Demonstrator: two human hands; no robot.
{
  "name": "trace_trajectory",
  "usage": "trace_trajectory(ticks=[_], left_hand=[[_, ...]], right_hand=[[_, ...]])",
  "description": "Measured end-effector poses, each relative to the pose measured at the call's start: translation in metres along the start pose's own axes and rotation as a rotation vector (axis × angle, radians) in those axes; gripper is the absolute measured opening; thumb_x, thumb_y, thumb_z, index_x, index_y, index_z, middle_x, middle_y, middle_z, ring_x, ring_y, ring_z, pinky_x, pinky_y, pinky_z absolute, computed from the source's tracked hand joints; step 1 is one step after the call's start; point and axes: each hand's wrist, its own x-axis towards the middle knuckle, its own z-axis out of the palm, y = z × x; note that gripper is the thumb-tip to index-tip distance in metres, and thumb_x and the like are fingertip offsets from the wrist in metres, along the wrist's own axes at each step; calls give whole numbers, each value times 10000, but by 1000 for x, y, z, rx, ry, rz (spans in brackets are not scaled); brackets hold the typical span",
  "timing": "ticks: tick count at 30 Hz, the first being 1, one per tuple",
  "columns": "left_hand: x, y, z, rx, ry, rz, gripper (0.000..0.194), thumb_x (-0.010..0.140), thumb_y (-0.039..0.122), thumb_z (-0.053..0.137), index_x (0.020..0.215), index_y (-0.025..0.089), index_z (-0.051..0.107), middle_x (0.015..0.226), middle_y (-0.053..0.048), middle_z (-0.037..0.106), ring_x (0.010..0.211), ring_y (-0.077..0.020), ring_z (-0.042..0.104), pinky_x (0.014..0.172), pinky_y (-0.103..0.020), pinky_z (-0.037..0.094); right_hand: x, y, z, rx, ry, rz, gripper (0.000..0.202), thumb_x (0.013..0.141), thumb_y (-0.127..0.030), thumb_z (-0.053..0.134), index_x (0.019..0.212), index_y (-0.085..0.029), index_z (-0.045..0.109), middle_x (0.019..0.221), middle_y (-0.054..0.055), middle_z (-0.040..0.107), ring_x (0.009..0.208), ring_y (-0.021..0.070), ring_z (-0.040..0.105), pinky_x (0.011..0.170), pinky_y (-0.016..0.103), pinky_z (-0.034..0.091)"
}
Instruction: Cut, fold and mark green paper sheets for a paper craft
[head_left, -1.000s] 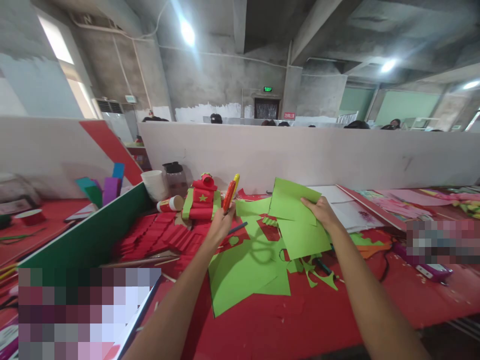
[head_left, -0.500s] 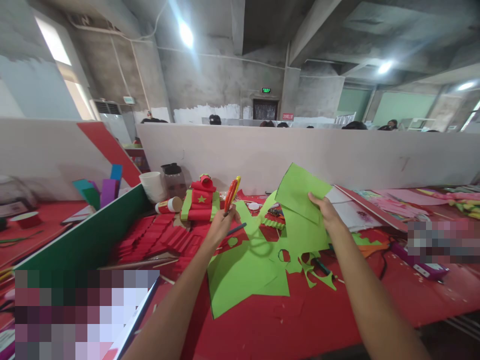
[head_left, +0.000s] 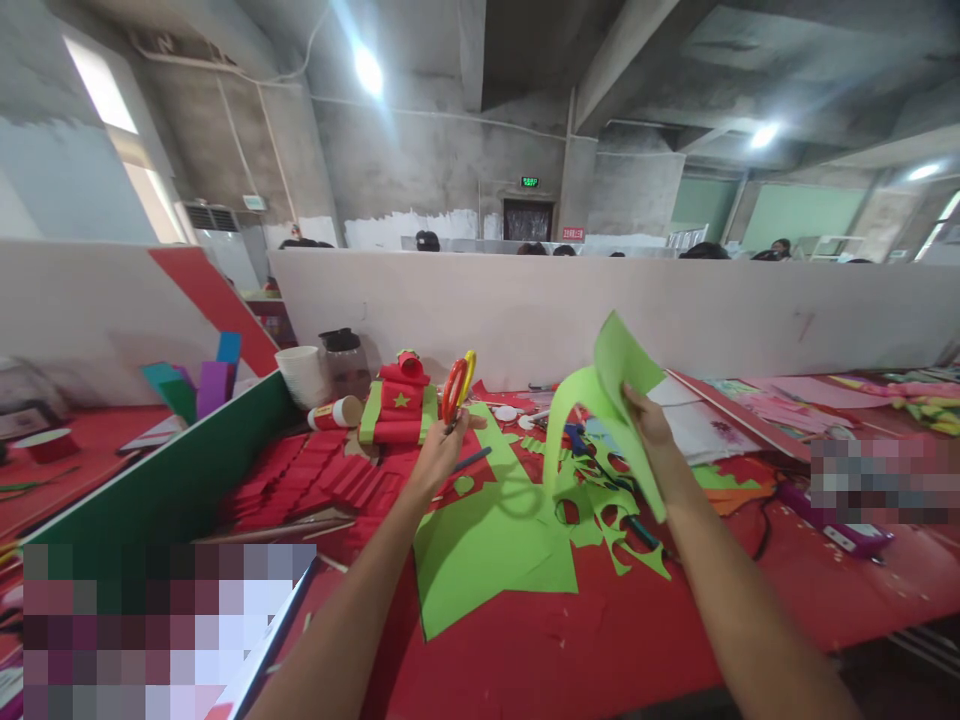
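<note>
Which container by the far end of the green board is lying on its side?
The small white-and-red one, its round end facing right; the stacked white cups and black-lidded jar stand on end.

i'm working at a red table (head_left: 525,650), with a large green sheet (head_left: 480,545) lying on it in front of me. just to that sheet's right lie green scraps (head_left: 587,528), some cut with round holes. pleated red paper (head_left: 289,470) spreads to its left and a little beyond. farther beyond it, also leftward, stands a red-and-green paper model (head_left: 402,402) bearing a star. well to its right lies a purple box (head_left: 834,526).
</note>
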Motion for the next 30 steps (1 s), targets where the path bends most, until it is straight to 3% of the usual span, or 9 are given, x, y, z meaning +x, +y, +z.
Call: trace_trajectory(ticks=[7,10,14,18,23,26,30], left_hand=[[1,3,-3,119,38,-2,546,892,598,386,839,166,715,771,-87,695,729,-229,618,644,-303,449],[2,-1,-6,369,13,-88,400,883,500,450,853,185,694,737,-80,671,652,-232,609,600,-299,409],[-2,-5,-6,783,-89,-83,266,890,383,437,978,224,632,875,-121,699,748,-296,649,642,-334,416],[-7,-7,-4,999,-183,-93,260,850,247,446,1094,220,534,932,-147,708,839,-330,669,688,-361,439],[-10,-7,-3,1078,-233,-90,334,780,145,463,1107,209,480,929,-138,707,869,-322,674,698,-353,446],[-10,-8,-3,1045,-307,-91,304,758,130,473,1047,223,483,932,-107,705,854,-302,673,685,-338,448],[-9,-9,-5,1004,-334,-68,227,772,164,478,990,225,503,966,-101,689,869,-295,661,685,-344,459]], right_hand=[[-13,9,30,75,-173,120,440,632,-388,820,1014,-211,693,911,66,761,821,286,717,742,411,597],[-25,7,30,97,-94,62,393,652,-434,784,984,-249,682,863,24,754,720,248,705,670,377,588],[-45,-2,31,17,37,-9,327,756,-527,674,958,-271,661,800,12,739,672,240,689,599,356,564],[-45,-5,34,29,16,-9,308,806,-531,629,968,-271,664,809,18,743,751,261,707,630,360,571],[-17,5,35,171,-75,-18,380,698,-383,785,1028,-227,682,1000,43,753,945,271,704,821,380,581],[-6,11,35,172,-107,62,406,667,-333,822,1028,-197,694,992,64,759,945,284,709,838,404,585],[-2,14,35,152,-62,58,389,661,-314,833,1002,-177,706,938,77,768,935,294,714,837,415,593]])
